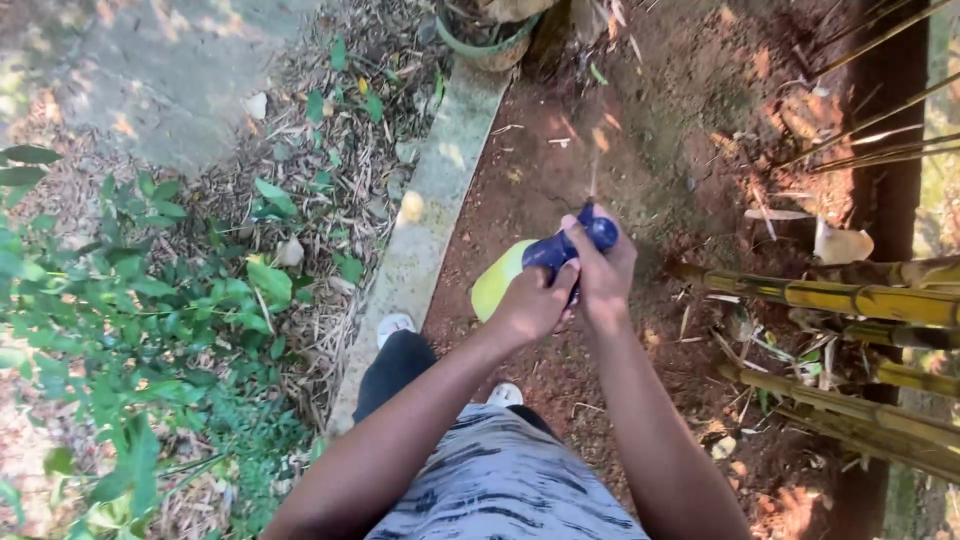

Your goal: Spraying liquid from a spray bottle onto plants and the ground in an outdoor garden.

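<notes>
Both my hands meet in front of me on a dark blue tool handle (560,247) that has a yellow-green part (497,281) on its left side. My left hand (530,303) grips the handle from below and the left. My right hand (605,270) wraps it from the right, with the thumb on top. A thin, blurred streak rises from the handle's top end; what it is cannot be told. Below the hands lies bare reddish soil (560,160).
Yellow bamboo stalks (830,296) lie and lean close at the right. A concrete curb (440,200) runs diagonally on the left, with green plants (130,300) and dry leaves beyond it. A green pot (490,45) stands at the top. My white shoes (395,326) are below.
</notes>
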